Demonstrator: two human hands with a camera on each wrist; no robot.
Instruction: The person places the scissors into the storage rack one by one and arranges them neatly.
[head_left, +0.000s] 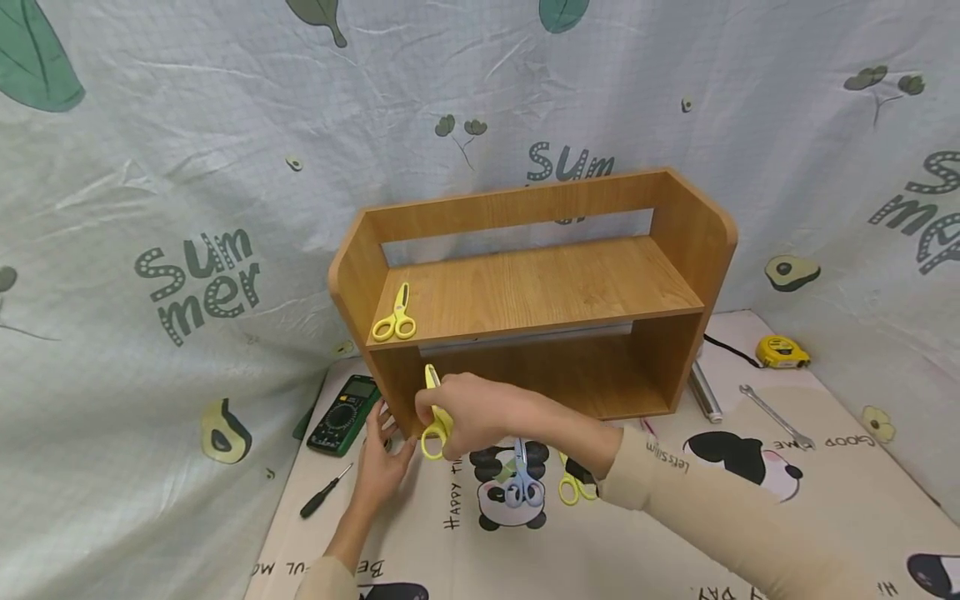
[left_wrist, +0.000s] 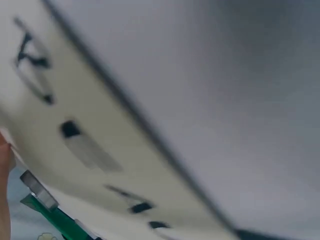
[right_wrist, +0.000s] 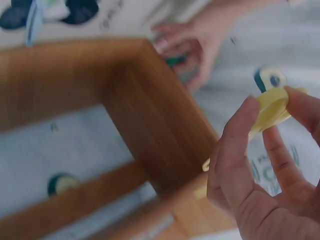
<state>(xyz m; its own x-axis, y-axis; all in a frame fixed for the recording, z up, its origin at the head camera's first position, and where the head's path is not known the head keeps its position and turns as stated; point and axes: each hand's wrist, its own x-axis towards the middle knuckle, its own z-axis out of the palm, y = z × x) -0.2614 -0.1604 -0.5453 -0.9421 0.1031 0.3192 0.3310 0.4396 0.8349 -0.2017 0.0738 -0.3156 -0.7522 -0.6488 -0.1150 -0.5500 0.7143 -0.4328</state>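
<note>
Head view: shelf unit [head_left: 540,287] has yellow scissors [head_left: 401,313] on upper board, front-left corner. Right hand [head_left: 476,408] pinches second yellow scissors [head_left: 442,419] before lower compartment [head_left: 570,367], left end. Left hand [head_left: 384,465], fingers spread, at unit's bottom-left corner.

Pale, wrinkled avocado-print cloth backdrop [head_left: 255,125] behind a cream panda-print tabletop [head_left: 592,554]

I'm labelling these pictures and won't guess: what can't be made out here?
Head view: the middle of the held scissors, covered by the right hand.
Head view: the blades of the yellow scissors on the cloth, behind the right arm.
Left wrist view: the dark print, blurred; the green object, cut by the bottom edge.
Right wrist view: the blue scissors, cut off by the top edge.
</note>
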